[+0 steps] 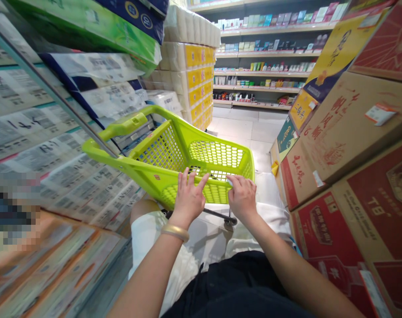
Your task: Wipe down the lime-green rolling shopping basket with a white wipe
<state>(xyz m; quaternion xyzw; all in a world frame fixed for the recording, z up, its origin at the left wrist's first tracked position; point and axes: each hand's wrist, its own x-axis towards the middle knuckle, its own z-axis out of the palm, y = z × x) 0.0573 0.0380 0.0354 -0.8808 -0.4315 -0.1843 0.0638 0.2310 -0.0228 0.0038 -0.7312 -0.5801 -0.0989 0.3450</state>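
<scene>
A lime-green plastic shopping basket point(174, 150) on wheels stands tilted in the aisle in front of me, its long handle point(124, 126) pointing up and left. My left hand point(187, 196) rests on the basket's near rim with fingers spread and a gold bangle on the wrist. My right hand point(242, 194) sits on the same rim a little to the right, fingers curled over the edge. The basket's inside looks empty where it shows.
Packs of tissue paper point(98, 84) fill the shelves on the left. Stacked toilet rolls point(194, 62) stand ahead on the left. Brown and red cartons point(353, 145) are piled on the right. Shelves of small goods point(267, 44) line the far wall past a tiled floor point(240, 128).
</scene>
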